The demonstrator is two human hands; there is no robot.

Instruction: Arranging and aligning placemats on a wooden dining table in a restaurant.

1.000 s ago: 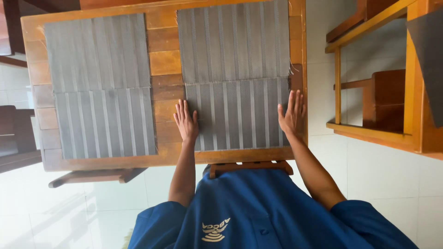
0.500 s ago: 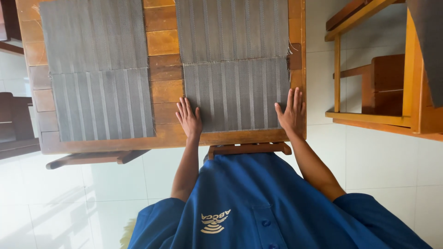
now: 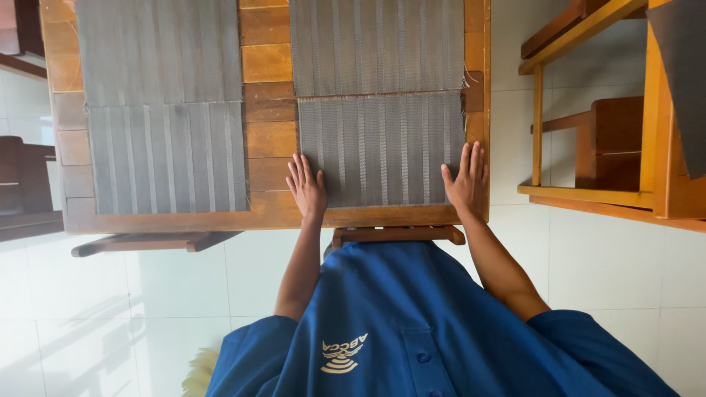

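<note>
While flat, fingers spread: left hand [image 3: 307, 187], right hand [image 3: 465, 179] apart | ribbed grey woven placemat [image 3: 381, 149] | slatted wooden table [image 3: 268, 140]

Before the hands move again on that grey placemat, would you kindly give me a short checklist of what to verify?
1. Left hand flat on the near placemat's left edge: ok.
2. Right hand flat on its right edge: ok.
3. Near placemat lying flat, without folds: ok.
4. Its far edge meeting the far placemat evenly: ok, though the right corner looks frayed.
5. Placemat fully on the wooden table: ok.
6. Anything trapped under the mat: cannot tell.
</note>
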